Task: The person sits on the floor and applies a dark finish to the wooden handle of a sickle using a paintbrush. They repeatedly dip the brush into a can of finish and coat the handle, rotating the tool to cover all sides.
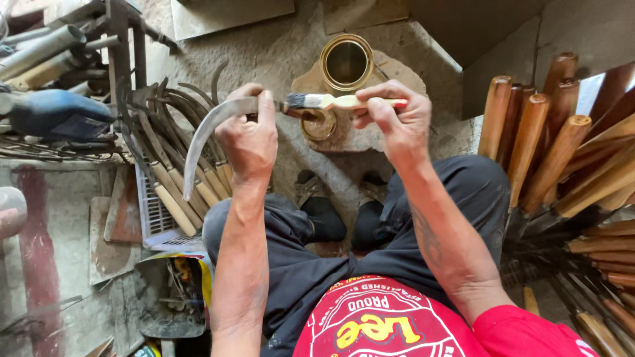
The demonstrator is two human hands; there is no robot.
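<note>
Left hand [248,142] fisted around curved sickle blade [205,129]; right hand [390,116] pinching pale-handled paintbrush [324,101], bristles at blade. Open round gold tin [346,63] beyond.

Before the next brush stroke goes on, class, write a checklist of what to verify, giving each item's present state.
1. Left hand grips the curved grey metal sickle blade firmly: ok.
2. Right hand holds the pale wooden-handled paintbrush: ok.
3. Bristles meet the sickle near its handle end: ok.
4. Round open brass-coloured tin stands upright within reach: ok.
5. Liquid level in the tin: cannot tell.
6. Brown wooden-handled sickles piled on the left lie apart from the brush: ok.
</note>
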